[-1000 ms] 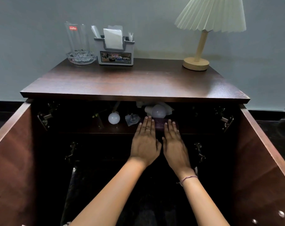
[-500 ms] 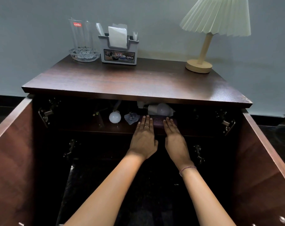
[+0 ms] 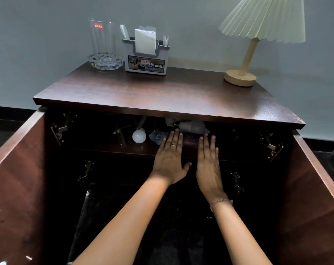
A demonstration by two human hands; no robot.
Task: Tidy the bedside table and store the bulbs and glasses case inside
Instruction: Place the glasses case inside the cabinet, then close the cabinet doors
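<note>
A: So, how far along does it look?

B: Close to finished, I'd judge. The tabletop [image 3: 162, 96] is bare across its middle; only a glass [image 3: 103, 38] in a glass dish [image 3: 105, 63] at about eleven o'clock, a grey organiser [image 3: 146, 58] at twelve and the lamp [image 3: 244, 60] at one o'clock stand along its back edge. Both doors hang open, left door [image 3: 15, 169] and right door [image 3: 319, 184].

A: And the things to store?

B: They are on the upper shelf [image 3: 108, 148] inside. A round white bulb [image 3: 139, 136] sits at about ten o'clock from the hands. A second bulb [image 3: 191, 126] lies at twelve, tucked under the tabletop's front edge, with something pale and crumpled around it that I cannot identify. The dark purple glasses case [image 3: 190, 139] lies just in front of that bulb.

A: The hands?

B: The left hand [image 3: 170, 161] and right hand [image 3: 209, 165] are flat, palms down, fingers straight and spread, fingertips touching the case's front. Neither pinches anything; it reads as pushing or steadying.

A: What is left?

B: Probably drawing the hands out and closing both doors.

A: Room to move?

B: Tight above: the tabletop overhangs the shelf, so knuckles should come out low. A small clear object [image 3: 157, 137] lies touching the left fingers at nine o'clock. The hinges [image 3: 60, 129] sit well apart at the sides, and the dark lower compartment is open.
</note>
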